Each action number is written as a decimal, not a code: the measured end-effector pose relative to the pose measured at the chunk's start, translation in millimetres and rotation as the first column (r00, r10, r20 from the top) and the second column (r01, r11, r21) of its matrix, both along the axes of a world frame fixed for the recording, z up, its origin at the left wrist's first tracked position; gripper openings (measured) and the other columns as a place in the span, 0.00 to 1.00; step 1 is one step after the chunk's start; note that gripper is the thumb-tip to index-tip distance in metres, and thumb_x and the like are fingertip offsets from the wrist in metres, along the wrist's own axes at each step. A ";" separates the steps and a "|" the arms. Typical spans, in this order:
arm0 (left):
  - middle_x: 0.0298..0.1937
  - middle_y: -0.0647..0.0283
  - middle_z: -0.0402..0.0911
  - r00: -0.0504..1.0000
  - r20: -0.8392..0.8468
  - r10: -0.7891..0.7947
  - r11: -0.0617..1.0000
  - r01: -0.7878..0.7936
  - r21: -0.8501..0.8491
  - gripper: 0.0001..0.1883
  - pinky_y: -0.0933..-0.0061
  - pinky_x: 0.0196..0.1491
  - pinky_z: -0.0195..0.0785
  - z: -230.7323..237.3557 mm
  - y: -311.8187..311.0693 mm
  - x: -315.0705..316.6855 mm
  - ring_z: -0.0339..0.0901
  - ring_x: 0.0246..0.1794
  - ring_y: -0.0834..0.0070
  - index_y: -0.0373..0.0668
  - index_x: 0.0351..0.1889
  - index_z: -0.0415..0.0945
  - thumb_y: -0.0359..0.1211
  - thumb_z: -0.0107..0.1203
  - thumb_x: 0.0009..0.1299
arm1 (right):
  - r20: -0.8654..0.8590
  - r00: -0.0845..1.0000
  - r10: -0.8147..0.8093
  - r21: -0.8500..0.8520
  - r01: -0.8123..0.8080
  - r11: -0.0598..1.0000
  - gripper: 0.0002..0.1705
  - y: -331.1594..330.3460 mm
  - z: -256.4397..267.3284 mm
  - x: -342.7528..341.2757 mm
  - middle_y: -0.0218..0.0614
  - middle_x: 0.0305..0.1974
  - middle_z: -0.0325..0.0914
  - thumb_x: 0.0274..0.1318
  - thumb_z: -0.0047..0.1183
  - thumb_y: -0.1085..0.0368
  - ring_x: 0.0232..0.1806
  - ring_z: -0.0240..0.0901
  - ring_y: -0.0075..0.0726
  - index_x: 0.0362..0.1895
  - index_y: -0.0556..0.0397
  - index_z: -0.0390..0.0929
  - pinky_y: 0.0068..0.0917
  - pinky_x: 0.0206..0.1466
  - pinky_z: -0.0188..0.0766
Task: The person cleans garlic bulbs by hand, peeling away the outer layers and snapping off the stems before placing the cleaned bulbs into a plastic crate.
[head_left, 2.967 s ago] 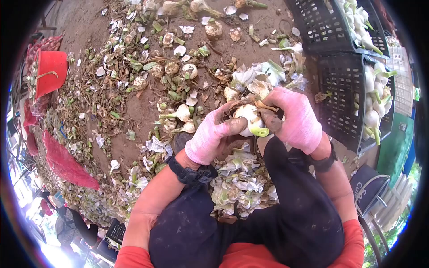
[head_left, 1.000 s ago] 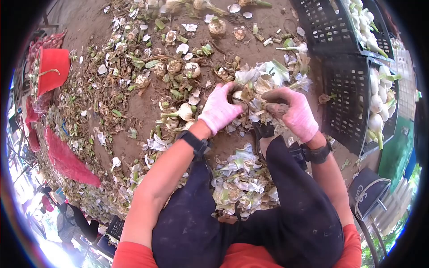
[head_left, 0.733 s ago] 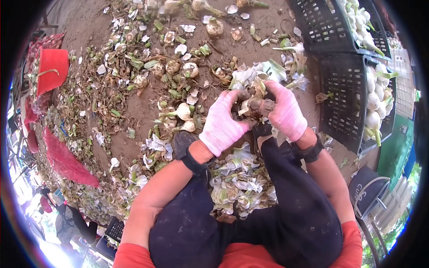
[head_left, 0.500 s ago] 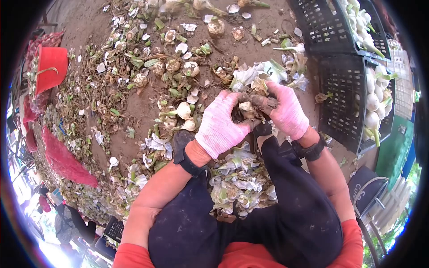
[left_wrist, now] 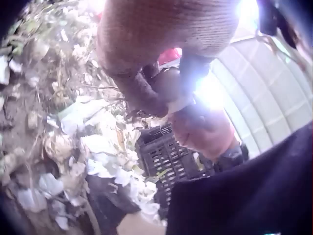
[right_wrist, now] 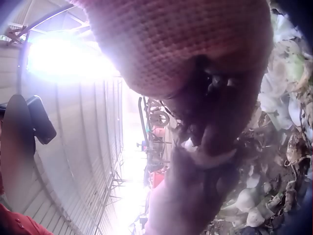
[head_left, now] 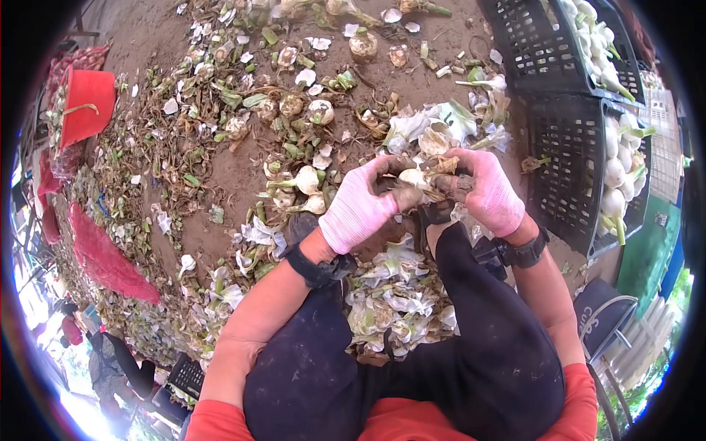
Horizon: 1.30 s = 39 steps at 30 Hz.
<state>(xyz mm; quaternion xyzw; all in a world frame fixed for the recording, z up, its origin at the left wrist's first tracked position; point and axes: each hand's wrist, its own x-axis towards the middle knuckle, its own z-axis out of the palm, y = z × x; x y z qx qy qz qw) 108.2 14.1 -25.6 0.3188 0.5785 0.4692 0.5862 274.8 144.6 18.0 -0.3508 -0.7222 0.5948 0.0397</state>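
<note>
Right hand (head_left: 494, 194) shifted slightly away from left hand (head_left: 360, 207) vs half a second ago; garlic bulb (head_left: 413, 178) shows more white. Left fingers clamped on bulb, right fingers pinching its dry husk (head_left: 443, 169), held above ground (head_left: 460, 29). Peel heap (head_left: 401, 298) at ground's near edge; black crate (head_left: 562, 158) with white bulbs (head_left: 615, 173) at right edge.

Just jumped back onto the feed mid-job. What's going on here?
A person's pink-gloved left hand and pink-gloved right hand hold a small, pale garlic bulb with dry brown skin on it. A heap of white and green papery peelings lies between the person's dark-trousered legs. Off to the right, a black perforated plastic crate holds white bulbs with green stems.
</note>
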 end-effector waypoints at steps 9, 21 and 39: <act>0.61 0.63 0.72 0.399 0.909 0.118 0.987 0.051 -0.150 0.31 0.71 0.51 0.73 2.5 -6.8 3.5 0.72 0.58 0.76 0.39 0.69 0.58 0.41 0.55 0.72 | -0.126 0.844 0.522 0.717 -0.286 0.635 0.14 13.8 -9.2 16.1 0.37 0.37 0.82 0.50 0.61 0.71 0.36 0.76 0.27 0.44 0.60 0.79 0.28 0.43 0.74; 0.50 0.57 0.78 0.912 0.357 0.204 0.978 -0.170 -0.124 0.28 0.72 0.55 0.73 16.9 10.6 8.7 0.76 0.53 0.72 0.34 0.55 0.68 0.26 0.69 0.58 | -0.025 0.995 -0.093 0.161 0.096 0.982 0.19 -5.6 -4.4 7.7 0.45 0.38 0.82 0.49 0.58 0.76 0.41 0.77 0.28 0.48 0.65 0.76 0.27 0.47 0.73; 0.53 0.62 0.77 0.891 0.434 0.130 0.991 -0.132 -0.027 0.28 0.77 0.48 0.72 5.4 0.8 13.6 0.74 0.53 0.78 0.36 0.61 0.68 0.29 0.65 0.63 | -0.062 0.998 -0.028 0.365 0.049 0.930 0.28 16.7 -6.7 18.7 0.44 0.49 0.77 0.42 0.52 0.82 0.52 0.74 0.45 0.52 0.54 0.77 0.34 0.55 0.70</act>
